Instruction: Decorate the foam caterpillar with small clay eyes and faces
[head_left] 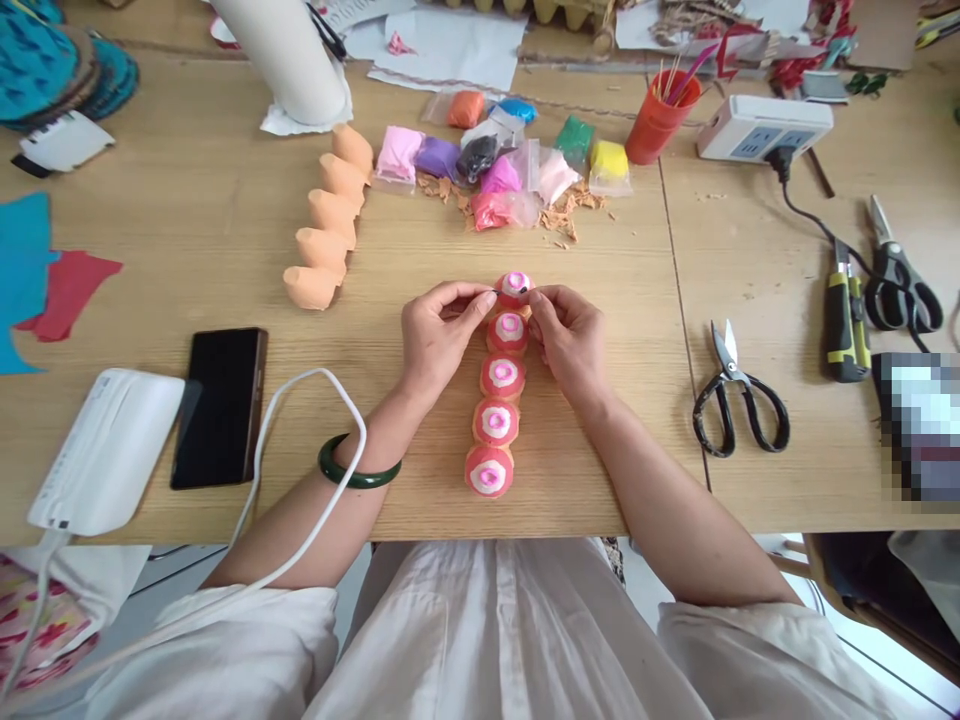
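A row of domed cups [501, 374], like an egg-carton strip, runs toward me in front of my body. Each cup carries pink, a white scalloped patch and a magenta ring. At its far cup [515, 286], both my hands meet with fingertips pinched. My right hand [571, 335] grips a small bit of black clay [523, 291] over that cup. My left hand [444, 335] is pinched on the cup's left side; a tiny dark speck shows at its fingertips, too small to name. Beyond lie several bags of coloured clay, including a black one [480, 158].
A plain peach egg-carton strip [322, 245] stands to the left. On the right lie small scissors [739, 390], larger scissors [900, 275], a cutter [846, 315] and a power strip [765, 128]. A red cup [661, 118] stands behind. A white cable [352, 455] crosses my left forearm near a phone [219, 408].
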